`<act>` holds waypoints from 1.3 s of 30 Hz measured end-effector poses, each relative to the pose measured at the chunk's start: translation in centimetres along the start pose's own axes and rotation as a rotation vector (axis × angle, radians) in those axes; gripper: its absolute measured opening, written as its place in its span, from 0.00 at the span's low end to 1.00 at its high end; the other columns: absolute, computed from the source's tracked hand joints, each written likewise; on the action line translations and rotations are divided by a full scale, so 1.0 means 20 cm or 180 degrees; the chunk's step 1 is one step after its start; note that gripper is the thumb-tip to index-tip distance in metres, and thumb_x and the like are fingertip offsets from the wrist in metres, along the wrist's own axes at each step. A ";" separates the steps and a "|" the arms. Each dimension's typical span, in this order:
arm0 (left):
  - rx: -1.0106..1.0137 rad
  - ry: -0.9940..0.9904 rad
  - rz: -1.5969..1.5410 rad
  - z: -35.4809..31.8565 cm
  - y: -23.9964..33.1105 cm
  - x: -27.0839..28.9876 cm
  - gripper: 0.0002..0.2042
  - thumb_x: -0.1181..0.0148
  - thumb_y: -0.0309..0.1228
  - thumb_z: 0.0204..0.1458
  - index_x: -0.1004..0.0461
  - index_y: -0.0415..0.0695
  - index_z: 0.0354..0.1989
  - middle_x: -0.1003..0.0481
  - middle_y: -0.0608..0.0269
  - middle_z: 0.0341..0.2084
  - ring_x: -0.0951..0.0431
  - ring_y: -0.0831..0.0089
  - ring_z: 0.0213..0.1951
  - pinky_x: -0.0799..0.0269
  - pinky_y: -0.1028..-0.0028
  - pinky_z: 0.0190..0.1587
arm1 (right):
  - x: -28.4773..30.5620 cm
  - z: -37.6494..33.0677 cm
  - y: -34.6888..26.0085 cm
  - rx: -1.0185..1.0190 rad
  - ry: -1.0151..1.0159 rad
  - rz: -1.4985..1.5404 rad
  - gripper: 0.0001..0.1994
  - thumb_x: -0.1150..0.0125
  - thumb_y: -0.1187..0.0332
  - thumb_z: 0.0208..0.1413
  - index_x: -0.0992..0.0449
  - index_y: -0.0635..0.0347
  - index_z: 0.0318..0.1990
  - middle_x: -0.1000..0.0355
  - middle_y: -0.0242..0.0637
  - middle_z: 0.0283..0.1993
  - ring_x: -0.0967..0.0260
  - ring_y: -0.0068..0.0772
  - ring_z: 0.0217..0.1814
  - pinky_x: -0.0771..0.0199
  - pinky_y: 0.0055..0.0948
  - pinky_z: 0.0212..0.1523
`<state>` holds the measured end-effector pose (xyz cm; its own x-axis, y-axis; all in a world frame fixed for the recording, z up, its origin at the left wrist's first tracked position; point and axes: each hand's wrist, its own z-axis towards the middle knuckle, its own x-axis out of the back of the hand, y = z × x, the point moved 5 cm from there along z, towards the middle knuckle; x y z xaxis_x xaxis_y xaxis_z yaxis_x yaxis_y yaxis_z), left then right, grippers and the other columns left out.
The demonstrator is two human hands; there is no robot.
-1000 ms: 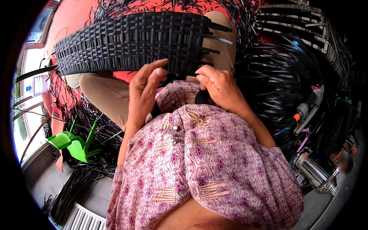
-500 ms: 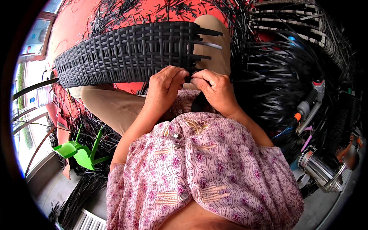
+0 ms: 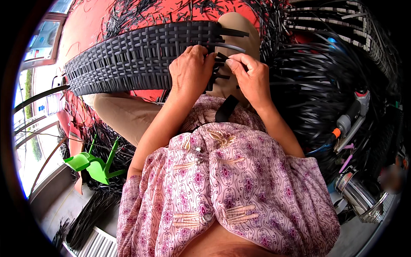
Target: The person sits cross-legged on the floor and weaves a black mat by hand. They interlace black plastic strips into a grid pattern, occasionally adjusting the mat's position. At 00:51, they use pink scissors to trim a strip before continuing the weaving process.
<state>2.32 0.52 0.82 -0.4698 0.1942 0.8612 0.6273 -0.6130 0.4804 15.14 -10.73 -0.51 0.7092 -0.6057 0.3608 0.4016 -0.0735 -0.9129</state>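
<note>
Weaving black wicker panel (image 3: pixel 141 55) on lap.
Mostly woven; right-end strips (image 3: pixel 229 45) loose. Left hand (image 3: pixel 190 70) presses flat, right hand (image 3: pixel 250 75) pinches strip.

The left hand (image 3: pixel 190 70) rests on the long black woven plastic panel (image 3: pixel 137 55); the right hand (image 3: pixel 250 77) pinches a loose black strip (image 3: pixel 222 57).

The long black woven panel (image 3: pixel 141 55) lies across my lap, slanting down to my left, its weave tight and finished except at the right end, where loose flat black strips (image 3: pixel 231 43) stick out unwoven, one pinched at its tip.
</note>
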 end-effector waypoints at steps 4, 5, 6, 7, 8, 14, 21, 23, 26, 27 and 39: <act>0.0051 0.0101 -0.0108 0.00 -0.01 -0.01 0.12 0.40 0.39 0.57 0.21 0.43 0.36 0.21 0.54 0.32 0.19 0.51 0.33 0.25 0.58 0.36 | -0.02 0.04 0.03 0.0075 -0.0027 -0.0134 0.07 0.34 0.71 0.59 0.18 0.67 0.39 0.22 0.39 0.26 0.27 0.19 0.28 0.27 0.24 0.30; 0.0022 0.0147 -0.0134 -0.01 -0.01 -0.01 0.11 0.40 0.39 0.57 0.21 0.43 0.36 0.21 0.54 0.32 0.19 0.52 0.33 0.25 0.58 0.36 | -0.03 0.05 0.04 0.0083 -0.0042 -0.0145 0.08 0.34 0.70 0.59 0.18 0.67 0.39 0.22 0.39 0.26 0.27 0.19 0.27 0.28 0.25 0.30; -0.0007 0.0192 -0.0160 -0.01 -0.01 -0.01 0.11 0.40 0.39 0.57 0.21 0.43 0.36 0.21 0.54 0.32 0.19 0.52 0.33 0.25 0.59 0.36 | -0.04 0.05 0.04 0.0091 -0.0057 -0.0157 0.08 0.34 0.70 0.59 0.18 0.67 0.39 0.23 0.39 0.26 0.26 0.19 0.27 0.28 0.25 0.30; -0.0045 0.0202 -0.0121 -0.01 0.00 -0.01 0.11 0.40 0.39 0.57 0.21 0.43 0.36 0.21 0.54 0.32 0.19 0.52 0.33 0.25 0.59 0.36 | -0.04 0.05 0.05 0.0066 -0.0077 -0.0193 0.08 0.34 0.70 0.59 0.18 0.67 0.39 0.23 0.39 0.25 0.26 0.20 0.27 0.28 0.25 0.30; -0.0086 0.0215 -0.0084 -0.01 0.00 -0.01 0.11 0.40 0.38 0.56 0.21 0.43 0.36 0.21 0.54 0.32 0.19 0.52 0.33 0.25 0.59 0.36 | -0.05 0.06 0.05 0.0020 -0.0094 -0.0162 0.08 0.35 0.69 0.58 0.18 0.66 0.38 0.22 0.42 0.26 0.25 0.28 0.28 0.27 0.29 0.30; -0.0109 0.0189 -0.0054 -0.01 0.01 -0.01 0.10 0.39 0.36 0.56 0.21 0.43 0.36 0.20 0.54 0.32 0.19 0.53 0.33 0.25 0.59 0.36 | -0.08 0.07 0.07 -0.0108 -0.0066 -0.0226 0.08 0.35 0.67 0.57 0.18 0.62 0.35 0.22 0.46 0.28 0.23 0.49 0.28 0.25 0.40 0.31; 0.0570 0.0154 -0.1097 -0.01 -0.06 -0.04 0.08 0.35 0.32 0.52 0.22 0.40 0.32 0.21 0.50 0.29 0.20 0.51 0.32 0.26 0.60 0.36 | -0.09 0.07 0.09 0.0006 -0.0024 -0.0416 0.08 0.35 0.67 0.56 0.19 0.63 0.35 0.23 0.49 0.27 0.23 0.52 0.29 0.25 0.43 0.31; 0.0528 0.0134 -0.1098 -0.01 -0.06 -0.04 0.08 0.35 0.32 0.52 0.22 0.39 0.32 0.21 0.49 0.29 0.20 0.51 0.33 0.26 0.60 0.37 | -0.10 0.07 0.10 -0.0017 -0.0105 -0.0516 0.08 0.35 0.67 0.56 0.19 0.62 0.35 0.23 0.49 0.27 0.23 0.52 0.30 0.25 0.43 0.31; 0.0492 0.0083 -0.1107 -0.01 -0.07 -0.04 0.08 0.36 0.32 0.53 0.23 0.39 0.33 0.21 0.49 0.29 0.20 0.50 0.34 0.26 0.60 0.38 | -0.10 0.08 0.10 0.0094 -0.0232 -0.0462 0.08 0.34 0.66 0.56 0.18 0.61 0.38 0.22 0.48 0.29 0.22 0.51 0.32 0.24 0.41 0.32; 0.0484 0.0061 -0.1110 -0.01 -0.07 -0.04 0.08 0.36 0.32 0.53 0.23 0.40 0.34 0.21 0.49 0.29 0.20 0.49 0.35 0.26 0.60 0.38 | -0.10 0.10 0.11 0.0161 -0.0291 -0.0323 0.09 0.33 0.66 0.56 0.18 0.61 0.39 0.21 0.47 0.30 0.21 0.49 0.33 0.24 0.40 0.33; -0.0326 0.0259 -0.0513 -0.03 -0.04 0.02 0.06 0.39 0.31 0.56 0.22 0.43 0.38 0.21 0.55 0.31 0.19 0.52 0.34 0.24 0.60 0.35 | -0.13 0.16 0.18 -0.0369 -0.1025 0.0385 0.08 0.34 0.69 0.60 0.17 0.66 0.39 0.20 0.27 0.29 0.29 0.15 0.29 0.28 0.21 0.31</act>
<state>1.30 0.60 0.67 -0.6101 0.2360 0.7563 0.4754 -0.6546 0.5878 16.51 -6.90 -4.22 0.9011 -0.3363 0.2738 0.2484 -0.1172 -0.9615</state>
